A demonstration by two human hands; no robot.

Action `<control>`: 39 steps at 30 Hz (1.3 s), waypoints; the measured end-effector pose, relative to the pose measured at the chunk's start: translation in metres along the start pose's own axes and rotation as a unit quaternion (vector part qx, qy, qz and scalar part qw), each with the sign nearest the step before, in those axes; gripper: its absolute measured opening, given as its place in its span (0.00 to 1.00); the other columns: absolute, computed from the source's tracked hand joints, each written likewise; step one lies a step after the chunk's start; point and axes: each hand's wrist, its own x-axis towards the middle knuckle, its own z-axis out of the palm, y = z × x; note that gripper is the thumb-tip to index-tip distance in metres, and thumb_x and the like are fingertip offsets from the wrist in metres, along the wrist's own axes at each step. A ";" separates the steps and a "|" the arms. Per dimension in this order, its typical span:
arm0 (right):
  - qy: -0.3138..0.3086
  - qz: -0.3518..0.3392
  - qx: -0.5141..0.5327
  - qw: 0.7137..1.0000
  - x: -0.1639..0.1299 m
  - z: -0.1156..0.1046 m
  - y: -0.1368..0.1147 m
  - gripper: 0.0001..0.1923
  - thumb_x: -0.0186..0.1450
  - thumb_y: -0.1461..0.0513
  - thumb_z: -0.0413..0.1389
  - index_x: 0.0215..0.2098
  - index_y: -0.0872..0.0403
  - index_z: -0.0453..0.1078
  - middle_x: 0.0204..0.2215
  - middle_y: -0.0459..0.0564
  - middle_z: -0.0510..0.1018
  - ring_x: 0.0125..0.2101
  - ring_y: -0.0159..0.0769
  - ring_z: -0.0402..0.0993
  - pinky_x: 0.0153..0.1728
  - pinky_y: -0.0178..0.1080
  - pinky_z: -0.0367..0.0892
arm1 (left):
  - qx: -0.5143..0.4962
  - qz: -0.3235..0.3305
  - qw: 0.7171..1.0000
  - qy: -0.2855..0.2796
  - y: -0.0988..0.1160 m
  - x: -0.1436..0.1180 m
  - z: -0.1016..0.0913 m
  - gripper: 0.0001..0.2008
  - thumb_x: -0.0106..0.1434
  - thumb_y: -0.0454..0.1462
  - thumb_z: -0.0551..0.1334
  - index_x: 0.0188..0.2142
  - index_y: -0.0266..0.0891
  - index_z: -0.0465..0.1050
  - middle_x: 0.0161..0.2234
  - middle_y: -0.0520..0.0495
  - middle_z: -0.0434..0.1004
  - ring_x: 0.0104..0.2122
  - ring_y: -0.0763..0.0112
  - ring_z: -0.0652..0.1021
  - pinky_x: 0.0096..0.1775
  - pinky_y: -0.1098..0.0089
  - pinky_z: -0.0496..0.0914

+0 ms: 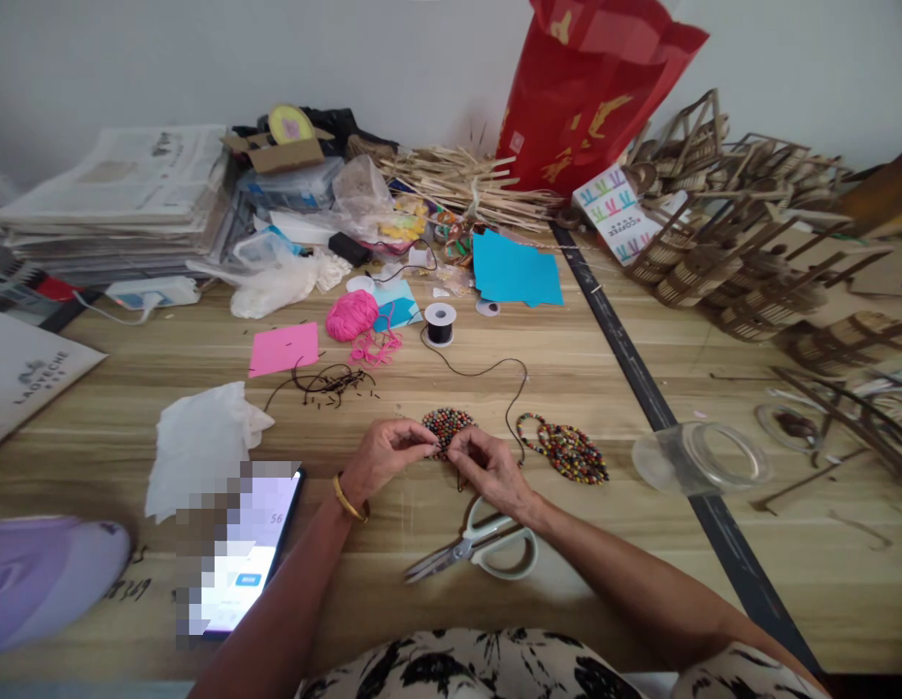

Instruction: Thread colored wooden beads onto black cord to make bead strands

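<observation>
My left hand (393, 458) is closed in a pinch at the left side of a pile of small multicoloured beads (449, 423). What sits between its fingertips is too small to make out. Close by on the right, my right hand (492, 470) pinches a thin black cord (523, 393), a bit of which hangs below the fingers. That cord trails back to a white spool (440, 324). Several finished-looking strings of beads (567, 449) lie coiled right of my right hand. Scissors (474, 546) with pale handles rest just below my hands, blades pointing left.
Left of me are a lit phone (250, 553), a white tissue (199, 447) and a purple-white object (50, 578). Behind lie black cord scraps (330, 385), pink yarn (351, 316) and blue paper (516, 269). A clear plastic container (698, 458) and small woven baskets (756, 291) stand right.
</observation>
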 end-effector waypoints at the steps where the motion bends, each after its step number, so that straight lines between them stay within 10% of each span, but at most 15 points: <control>1: 0.001 -0.001 0.000 1.000 0.000 0.000 0.000 0.12 0.63 0.55 0.52 0.30 0.56 0.64 0.19 0.42 0.63 0.20 0.26 0.58 0.20 0.29 0.55 | 0.002 0.001 1.000 0.000 0.000 0.000 0.000 0.06 0.49 0.33 0.66 0.28 0.33 0.75 0.26 0.47 0.79 0.27 0.72 0.76 0.32 0.73 0.69; 39: -0.010 -0.006 -0.003 1.000 0.000 0.001 -0.004 0.12 0.62 0.55 0.52 0.29 0.56 0.64 0.20 0.42 0.63 0.19 0.25 0.58 0.19 0.29 0.55 | -0.016 0.004 0.999 -0.049 -0.005 -0.001 0.006 0.07 0.51 0.35 0.65 0.30 0.33 0.74 0.28 0.47 0.78 0.29 0.72 0.75 0.33 0.73 0.69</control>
